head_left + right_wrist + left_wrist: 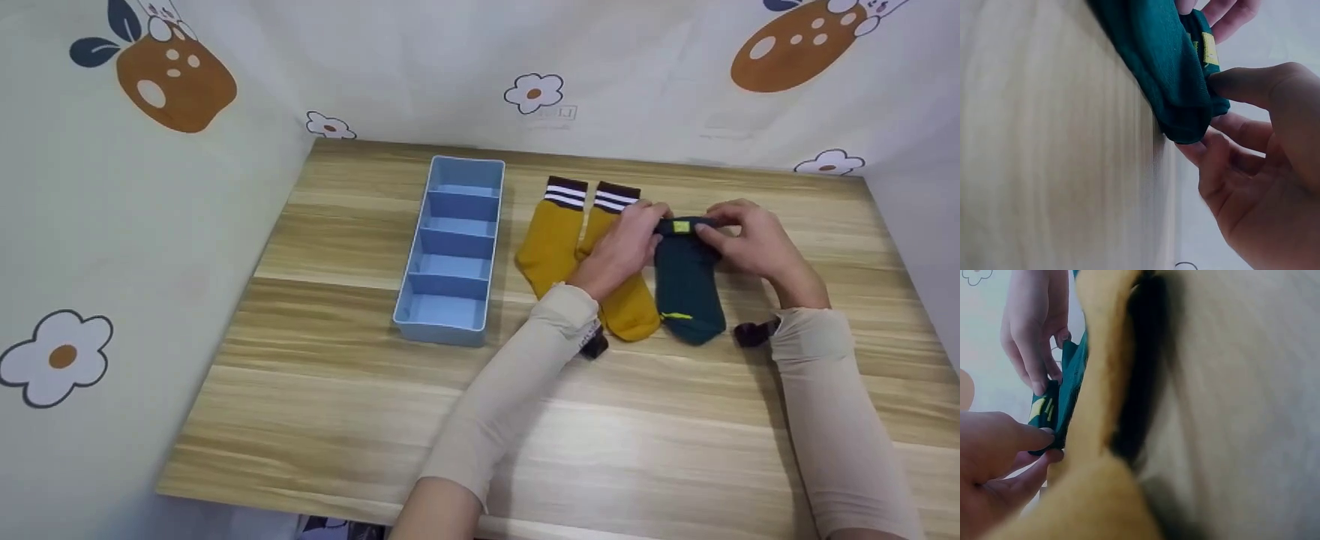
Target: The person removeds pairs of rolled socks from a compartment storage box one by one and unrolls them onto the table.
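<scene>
A dark green sock (688,285) lies on the table with its toe toward the person and a yellow mark near the toe. Its cuff is folded over, showing a yellow patch (1210,49). My left hand (622,246) pinches the left end of the cuff between thumb and fingers. At the right end, my right hand (759,241) pinches the same cuff, thumb on top and fingers beneath. Beside it lie two mustard socks, a left one (553,238) and a right one (631,306), with striped dark cuffs. My left hand and wrist partly cover the right mustard sock.
A blue box (442,334) with several compartments stands left of the socks. The wooden table (315,405) meets patterned walls at the back and both sides. Dark wrist cameras hang under both sleeves, close over the table.
</scene>
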The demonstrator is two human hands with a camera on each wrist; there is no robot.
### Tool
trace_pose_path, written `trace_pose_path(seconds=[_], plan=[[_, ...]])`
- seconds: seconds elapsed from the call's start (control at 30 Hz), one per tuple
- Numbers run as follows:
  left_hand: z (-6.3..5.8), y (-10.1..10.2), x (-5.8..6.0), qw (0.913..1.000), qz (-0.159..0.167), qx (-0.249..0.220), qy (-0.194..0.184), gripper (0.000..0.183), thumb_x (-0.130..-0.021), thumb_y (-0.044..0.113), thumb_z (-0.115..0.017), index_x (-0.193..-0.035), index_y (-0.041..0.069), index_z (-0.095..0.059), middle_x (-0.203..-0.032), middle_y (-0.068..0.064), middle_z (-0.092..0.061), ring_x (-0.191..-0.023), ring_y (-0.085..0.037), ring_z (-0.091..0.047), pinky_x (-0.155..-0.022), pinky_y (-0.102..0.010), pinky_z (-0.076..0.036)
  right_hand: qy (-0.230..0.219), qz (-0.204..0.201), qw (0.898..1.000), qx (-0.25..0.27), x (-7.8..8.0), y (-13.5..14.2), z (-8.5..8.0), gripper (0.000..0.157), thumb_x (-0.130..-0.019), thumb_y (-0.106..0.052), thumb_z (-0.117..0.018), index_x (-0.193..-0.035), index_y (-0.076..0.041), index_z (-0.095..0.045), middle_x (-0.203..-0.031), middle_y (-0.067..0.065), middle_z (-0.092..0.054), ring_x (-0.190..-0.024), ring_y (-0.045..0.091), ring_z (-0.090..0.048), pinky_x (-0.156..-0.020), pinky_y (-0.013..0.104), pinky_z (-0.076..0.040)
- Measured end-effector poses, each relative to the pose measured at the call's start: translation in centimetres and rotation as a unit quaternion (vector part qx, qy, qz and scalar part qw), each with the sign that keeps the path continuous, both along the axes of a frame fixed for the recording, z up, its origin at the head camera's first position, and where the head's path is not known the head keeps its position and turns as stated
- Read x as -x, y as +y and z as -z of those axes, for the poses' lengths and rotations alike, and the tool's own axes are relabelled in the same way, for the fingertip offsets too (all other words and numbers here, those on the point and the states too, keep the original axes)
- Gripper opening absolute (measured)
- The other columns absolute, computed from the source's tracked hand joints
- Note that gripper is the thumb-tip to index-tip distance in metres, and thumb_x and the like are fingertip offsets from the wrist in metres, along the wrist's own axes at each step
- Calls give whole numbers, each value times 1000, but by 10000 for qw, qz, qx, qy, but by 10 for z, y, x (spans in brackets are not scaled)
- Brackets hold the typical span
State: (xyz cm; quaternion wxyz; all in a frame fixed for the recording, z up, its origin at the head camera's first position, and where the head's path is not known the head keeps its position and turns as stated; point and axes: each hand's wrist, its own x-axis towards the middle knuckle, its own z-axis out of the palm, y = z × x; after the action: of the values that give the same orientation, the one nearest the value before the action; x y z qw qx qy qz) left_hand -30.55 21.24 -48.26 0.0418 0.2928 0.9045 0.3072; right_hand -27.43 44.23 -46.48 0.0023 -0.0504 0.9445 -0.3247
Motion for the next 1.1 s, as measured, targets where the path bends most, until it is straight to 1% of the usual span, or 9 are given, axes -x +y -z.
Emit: trace_pose_path(seconds=[0.13, 0.23, 0.37, 0.47, 0.53, 0.6, 0.73, 0.83, 1.1], plan=[[2, 2, 2, 9999, -71, 119, -66, 32, -112, 19, -61, -143, 23, -62, -144, 2, -59, -123, -10, -59, -109, -18, -49, -178, 37, 9997, 147, 2, 3, -1, 52, -105, -30, -72, -137, 10, -66, -154, 30, -56, -131, 53, -64, -97, 24, -60], [2, 2, 3, 9997, -128, 173, -143, 31, -111, 21, -61, -142, 22, -63, -142, 3, -58, -120, -10, -58, -108, -17, -50, -276, 0, 9990, 362, 2, 4, 0, 46, -104, -21, -73, -143, 2, -63, -156, 26, -54, -129, 52, -66, -77, 2, -48], [1, 4, 5, 9993, -142, 176, -311, 27, -112, 22, -60, -139, 21, -63, -131, 3, -61, -113, -10, -58, -102, -18, -52, -216, -212, 9983, 501, 3, 4, 1, 46, -98, -3, -75, -142, -4, -60, -155, 26, -54, -126, 55, -66, -75, 3, -49], [0, 6, 8, 9991, -113, 84, -406, 26, -112, 22, -59, -138, 20, -63, -128, 2, -65, -110, -9, -60, -98, -16, -53, -113, -215, 9987, 445, 3, 5, 2, 42, -97, -1, -76, -137, -4, -63, -147, 26, -61, -122, 53, -68, -74, 3, -48], [0, 7, 10, 9991, -84, -5, -423, 26, -113, 21, -57, -139, 19, -63, -129, 1, -67, -109, -9, -62, -97, -15, -54, -38, -127, 9993, 359, 3, 4, 2, 36, -98, -4, -76, -133, -4, -67, -140, 26, -66, -118, 48, -70, -73, 3, -47], [2, 8, 11, 9993, -52, -78, -366, 28, -114, 21, -55, -140, 17, -62, -130, 0, -69, -109, -9, -63, -97, -15, -54, 19, -22, 9997, 240, 4, 4, 4, 32, -100, -9, -76, -131, -4, -70, -135, 25, -70, -110, 32, -74, -72, 2, -47], [4, 6, 9, 9994, -92, -152, -292, 31, -114, 22, -56, -144, 17, -59, -134, -1, -68, -112, -10, -63, -100, -16, -54, 117, 51, 9999, 34, 5, 3, 6, 31, -104, -19, -73, -131, -3, -74, -130, 26, -74, -104, 27, -76, -70, 2, -45], [3, 4, 6, 9996, -131, -96, -244, 40, -110, 21, -63, -149, 18, -53, -139, -3, -64, -117, -11, -63, -104, -18, -54, 211, 60, 9998, -22, 7, 3, 7, 32, -105, -22, -71, -130, -2, -75, -130, 28, -74, -109, 43, -74, -69, 3, -43], [-7, 3, 2, 9970, -232, 32, -736, 61, -101, 22, -79, -154, 23, -48, -150, 0, -55, -112, -10, -61, -100, -17, -54, 59, 164, 9996, -232, 18, 1, 2, 39, -108, -33, -66, -131, -1, -74, -125, 28, -74, -105, 43, -71, -65, 7, -45]])
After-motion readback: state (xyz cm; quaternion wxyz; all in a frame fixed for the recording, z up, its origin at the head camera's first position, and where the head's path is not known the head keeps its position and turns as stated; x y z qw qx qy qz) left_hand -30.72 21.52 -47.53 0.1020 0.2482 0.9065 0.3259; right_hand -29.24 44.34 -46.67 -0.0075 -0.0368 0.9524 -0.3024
